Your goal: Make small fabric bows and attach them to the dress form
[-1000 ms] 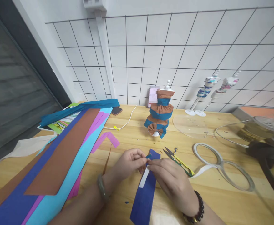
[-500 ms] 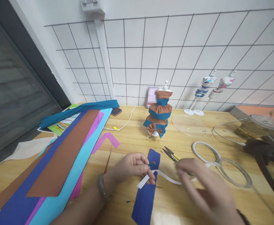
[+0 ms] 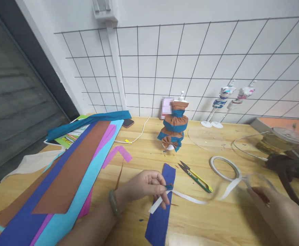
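My left hand (image 3: 152, 188) pinches a small teal-and-brown piece (image 3: 169, 187) above a dark blue strip (image 3: 162, 208). A narrow white strip (image 3: 190, 198) runs through its fingers, one end pointing down left and the other trailing right. At the right, my right hand (image 3: 272, 208) is blurred; its fingers touch or are near a blurred ring of tape (image 3: 262, 181), and its grip is unclear. Left of it lies a white tape roll (image 3: 225, 158) with a loose white tail (image 3: 230, 188). Yellow-and-green snips (image 3: 197, 179) lie between the hands.
A small form (image 3: 175, 124) dressed in brown and teal stands near the wall. Coloured sheets (image 3: 72, 167) cover the left side. Two small stands (image 3: 219, 102), a clear disc (image 3: 205, 136), a phone (image 3: 128, 123), a spool (image 3: 282, 140) and a black object (image 3: 282, 164) are also there.
My right hand has moved right, away from the snips and toward the rings, uncovering the snips. The farther ring is now blurred near its fingers. My left hand keeps its pinch.
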### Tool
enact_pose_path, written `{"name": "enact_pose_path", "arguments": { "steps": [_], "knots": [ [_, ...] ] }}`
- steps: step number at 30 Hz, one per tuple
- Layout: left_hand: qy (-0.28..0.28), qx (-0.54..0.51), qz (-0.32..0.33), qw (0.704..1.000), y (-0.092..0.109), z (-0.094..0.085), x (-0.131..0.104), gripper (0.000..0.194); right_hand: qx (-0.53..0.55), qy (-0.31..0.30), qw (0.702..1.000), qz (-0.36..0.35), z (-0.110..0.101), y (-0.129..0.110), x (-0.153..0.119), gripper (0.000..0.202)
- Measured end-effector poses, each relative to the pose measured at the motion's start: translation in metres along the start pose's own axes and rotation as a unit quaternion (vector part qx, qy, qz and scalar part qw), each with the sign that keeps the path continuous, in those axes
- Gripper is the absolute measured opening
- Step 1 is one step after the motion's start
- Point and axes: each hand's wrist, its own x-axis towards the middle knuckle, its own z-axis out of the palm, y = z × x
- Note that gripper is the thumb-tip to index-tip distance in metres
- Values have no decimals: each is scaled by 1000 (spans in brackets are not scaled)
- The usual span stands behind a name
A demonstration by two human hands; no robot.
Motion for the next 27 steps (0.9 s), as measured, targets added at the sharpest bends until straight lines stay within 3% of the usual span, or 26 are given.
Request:
{"name": "enact_pose_path", "arguments": {
  "steps": [2, 5, 7, 10, 13, 15, 21, 27],
  "knots": [
    [31, 28, 19, 999, 0, -2, 1, 24, 9, 12, 999, -44, -1, 0, 0, 18],
    [89, 72, 46, 992, 0, -4, 4, 23, 73, 97, 976, -179, -6, -13, 3, 24],
    [131, 96, 68, 984, 1, -6, 4, 21, 140, 112, 952, -248, -10, -33, 5, 17],
    [215, 159, 144, 953, 4, -7, 4, 15, 211, 108, 925, -297, -17, -70, 8, 19],
    [263, 190, 206, 923, 9, -5, 0, 11, 259, 63, 913, -308, -24, -105, 14, 20],
    [262, 148, 210, 930, 12, -3, -2, 11, 276, 33, 909, -311, -29, -126, 20, 16],
    [242, 23, 151, 958, 17, 5, -1, 21, 300, -5, 896, -327, -31, -170, 37, 13],
    [287, -50, 106, 951, 10, -2, 6, 23, 287, -3, 907, -308, -17, -190, 38, 14]
  ]
}}
